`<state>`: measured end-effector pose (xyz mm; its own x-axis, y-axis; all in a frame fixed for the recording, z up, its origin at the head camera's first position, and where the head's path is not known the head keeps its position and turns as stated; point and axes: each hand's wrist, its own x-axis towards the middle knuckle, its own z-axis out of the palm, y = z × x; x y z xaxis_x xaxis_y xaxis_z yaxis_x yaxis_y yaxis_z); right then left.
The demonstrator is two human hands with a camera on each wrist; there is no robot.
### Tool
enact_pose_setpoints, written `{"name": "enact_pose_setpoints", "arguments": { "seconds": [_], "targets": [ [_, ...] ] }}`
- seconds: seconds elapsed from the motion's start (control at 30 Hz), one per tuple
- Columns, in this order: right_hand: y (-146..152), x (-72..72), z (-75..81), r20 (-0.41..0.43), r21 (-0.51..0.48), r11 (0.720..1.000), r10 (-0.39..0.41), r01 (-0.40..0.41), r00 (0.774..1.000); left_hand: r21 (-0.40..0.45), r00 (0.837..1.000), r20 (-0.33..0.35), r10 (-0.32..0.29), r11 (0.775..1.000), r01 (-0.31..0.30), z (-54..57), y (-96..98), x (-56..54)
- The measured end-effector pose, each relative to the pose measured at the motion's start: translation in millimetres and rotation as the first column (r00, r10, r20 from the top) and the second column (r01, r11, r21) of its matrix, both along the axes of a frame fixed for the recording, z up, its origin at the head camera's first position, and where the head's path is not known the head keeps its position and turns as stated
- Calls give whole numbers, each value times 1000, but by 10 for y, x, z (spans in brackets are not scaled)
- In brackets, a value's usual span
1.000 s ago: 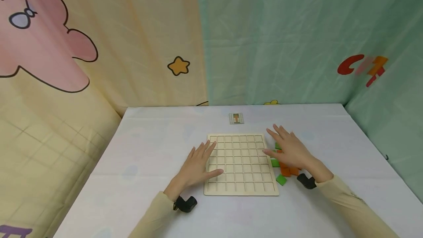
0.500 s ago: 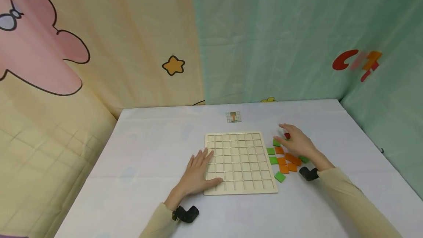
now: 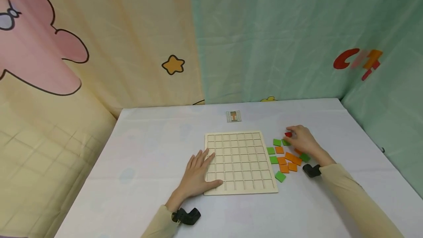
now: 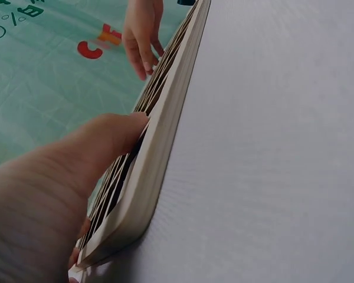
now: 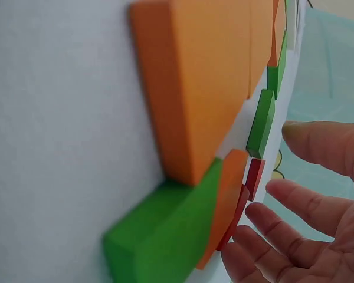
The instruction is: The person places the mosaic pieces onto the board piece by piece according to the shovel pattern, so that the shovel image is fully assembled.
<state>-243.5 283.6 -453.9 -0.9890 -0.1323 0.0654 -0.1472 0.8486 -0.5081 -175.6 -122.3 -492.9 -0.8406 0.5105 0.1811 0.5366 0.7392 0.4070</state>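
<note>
A pale wooden grid board lies on the table. My left hand rests on its left edge with fingers spread, and in the left wrist view the thumb lies over the rim. To the board's right are loose flat pieces: green tiles, orange tiles and a longer orange piece. My right hand is over the far end of these, beside a red tile. In the right wrist view, the right hand's thumb and fingers stand apart, with nothing gripped between them.
A small card with a grid picture lies behind the board. Printed curtains hang behind the white table and at both sides. Each wrist wears a black camera mount.
The right hand has moved from beside the board's right edge out over the pieces to the red tile, uncovering several tiles. The left hand has settled slightly lower on the board's left edge.
</note>
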Motion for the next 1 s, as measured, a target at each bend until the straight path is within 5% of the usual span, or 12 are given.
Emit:
{"name": "enact_pose_setpoints", "arguments": {
  "seconds": [0.33, 0.7, 1.0],
  "targets": [
    [41, -48, 37, -9, 80, 995, 57, -56, 998, -27, 1000, -20, 7, 1000, -8, -41, 4, 0],
    [128, -99, 98, 15, 63, 992, 109, -110, 994, -40, 999, -30, 12, 999, -13, -30, 3, 3],
    [157, -111, 119, 30, 55, 996, 66, -67, 997, -57, 999, -25, 23, 998, -24, -17, 3, -3]
  ]
}}
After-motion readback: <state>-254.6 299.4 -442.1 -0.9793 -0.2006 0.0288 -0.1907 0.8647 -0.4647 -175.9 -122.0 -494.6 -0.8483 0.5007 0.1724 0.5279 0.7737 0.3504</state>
